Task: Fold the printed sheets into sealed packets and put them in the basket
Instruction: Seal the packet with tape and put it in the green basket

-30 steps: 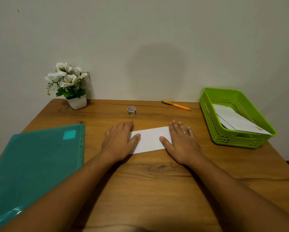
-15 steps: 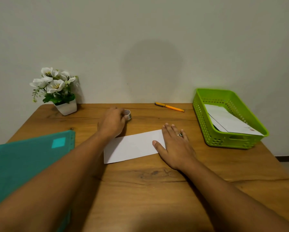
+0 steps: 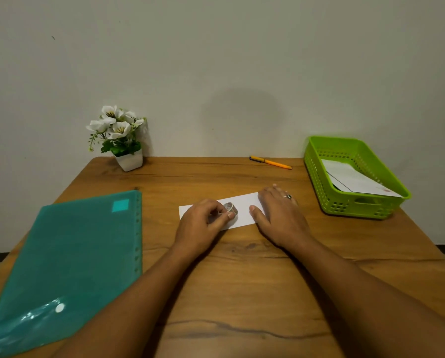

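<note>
A folded white sheet (image 3: 244, 206) lies flat in the middle of the wooden table (image 3: 242, 280). My left hand (image 3: 200, 226) rests on its left part and grips a small tape roll (image 3: 230, 208) between thumb and fingers, just above the paper. My right hand (image 3: 278, 215), wearing a ring, lies flat with fingers spread on the sheet's right end, pressing it down. The green basket (image 3: 319, 177) stands at the right of the table and holds white folded sheets (image 3: 355, 180).
A teal plastic folder (image 3: 69, 259) covers the table's left side. A white pot of flowers (image 3: 123, 140) stands at the back left by the wall. An orange pen (image 3: 270, 162) lies at the back edge, left of the basket.
My left hand picked the tape roll up from the back of the table and brought it down over the folded sheet. My right hand stayed pressed on the sheet's right end.
</note>
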Available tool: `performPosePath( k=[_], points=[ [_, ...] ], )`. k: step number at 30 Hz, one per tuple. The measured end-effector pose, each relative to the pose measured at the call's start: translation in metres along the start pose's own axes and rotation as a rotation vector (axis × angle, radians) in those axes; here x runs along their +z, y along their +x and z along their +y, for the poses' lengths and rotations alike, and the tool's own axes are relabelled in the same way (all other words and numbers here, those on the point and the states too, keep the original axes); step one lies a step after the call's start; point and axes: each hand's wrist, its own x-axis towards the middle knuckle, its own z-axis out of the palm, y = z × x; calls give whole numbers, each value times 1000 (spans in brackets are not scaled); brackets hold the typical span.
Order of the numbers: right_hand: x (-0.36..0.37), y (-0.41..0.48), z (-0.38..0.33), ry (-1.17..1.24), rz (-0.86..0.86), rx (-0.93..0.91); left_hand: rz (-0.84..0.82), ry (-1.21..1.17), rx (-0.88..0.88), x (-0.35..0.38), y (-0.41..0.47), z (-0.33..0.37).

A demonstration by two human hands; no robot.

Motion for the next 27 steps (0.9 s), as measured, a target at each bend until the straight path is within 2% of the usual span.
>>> performPosePath(
  k=[3, 8, 13, 17, 27],
  points=[
    [-2, -15, -12, 59, 85, -66, -20, 13, 50, -1, -1, 2],
    [0, -33, -36, 192, 127, -105, -73, -60, 118, -1, 0, -3],
    [2, -35, -44, 368, 112, 7, -86, -49, 63, 0, 1, -3],
    [3, -34, -46, 564, 143, 106, -97, -37, 104, 0, 1, -4],
    [4, -34, -46, 649, 163, 79, -89, -84, 78, 0, 2, -6]
  ],
)
